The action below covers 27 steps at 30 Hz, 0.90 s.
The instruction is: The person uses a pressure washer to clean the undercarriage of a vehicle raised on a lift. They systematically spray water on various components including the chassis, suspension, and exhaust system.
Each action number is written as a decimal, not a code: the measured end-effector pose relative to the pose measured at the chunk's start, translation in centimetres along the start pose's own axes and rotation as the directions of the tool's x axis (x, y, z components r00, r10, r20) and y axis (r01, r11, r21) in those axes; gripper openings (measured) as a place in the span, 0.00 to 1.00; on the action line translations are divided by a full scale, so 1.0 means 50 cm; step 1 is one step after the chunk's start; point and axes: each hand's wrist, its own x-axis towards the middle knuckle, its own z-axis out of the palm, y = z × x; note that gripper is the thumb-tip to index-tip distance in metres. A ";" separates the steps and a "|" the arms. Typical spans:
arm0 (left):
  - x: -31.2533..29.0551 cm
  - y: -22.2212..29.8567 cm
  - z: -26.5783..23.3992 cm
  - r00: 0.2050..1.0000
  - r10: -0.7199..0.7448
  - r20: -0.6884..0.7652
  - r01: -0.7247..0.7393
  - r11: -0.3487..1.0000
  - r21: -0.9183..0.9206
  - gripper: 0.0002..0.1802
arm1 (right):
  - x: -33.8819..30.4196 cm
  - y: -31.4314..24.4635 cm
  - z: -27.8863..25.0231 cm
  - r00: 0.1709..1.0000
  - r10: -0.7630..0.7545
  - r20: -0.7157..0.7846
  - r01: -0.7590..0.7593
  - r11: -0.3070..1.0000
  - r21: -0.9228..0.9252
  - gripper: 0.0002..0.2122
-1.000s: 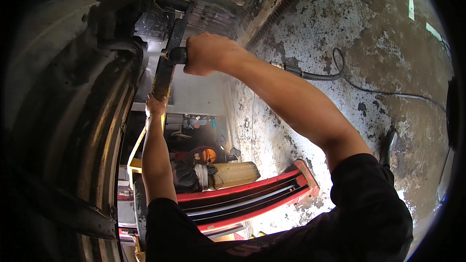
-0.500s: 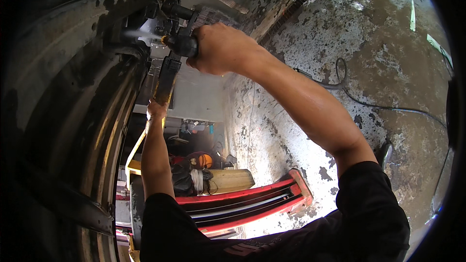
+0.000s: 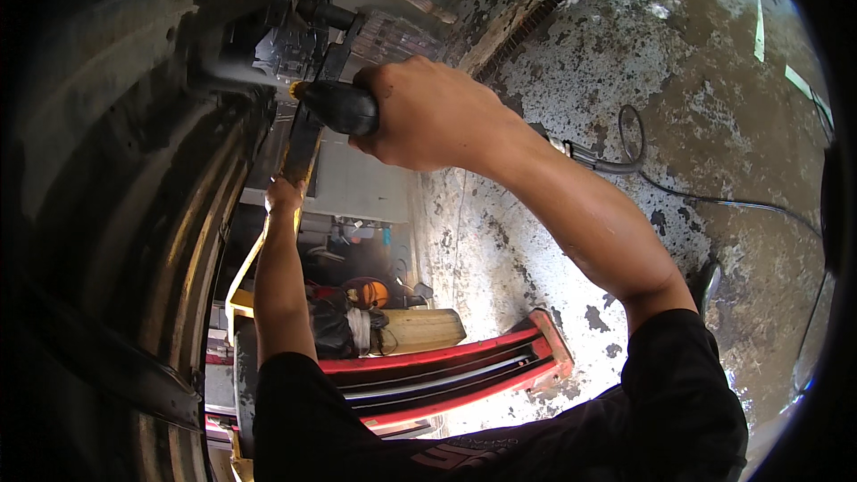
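Patchy, worn floor (image 3: 714, 107) under hard white glare (image 3: 558, 281).
From my end I see flaking grey and brown with dark blotches; the brightest part lies beside a long red metal frame (image 3: 464, 348), while a plain pale-grey wall (image 3: 366, 170) sits dimmer.

Here's the bare right hand (image 3: 428, 116), curled tight, back of the hand in full view — and the bare right forearm (image 3: 580, 214) slants up and leftward from a bent elbow (image 3: 656, 284). Across the way, the bare left forearm (image 3: 284, 290) reaches out nearly straight, the bare left hand (image 3: 285, 195) clenched at its far end.
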 end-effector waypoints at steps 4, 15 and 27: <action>0.005 0.023 -0.005 1.000 0.017 0.022 -0.015 0.997 -0.081 0.53 | -0.017 0.010 -0.004 0.996 0.020 -0.082 -0.019 1.000 0.009 0.14; -0.006 0.012 -0.014 0.999 0.048 -0.021 -0.049 0.997 -0.062 0.40 | -0.039 0.005 -0.037 0.989 0.017 -0.144 -0.016 1.000 0.008 0.13; -0.026 0.026 -0.087 0.995 -0.055 0.079 0.058 0.998 -0.035 0.37 | 0.005 0.080 -0.078 0.996 0.084 0.006 -0.084 0.994 -0.071 0.12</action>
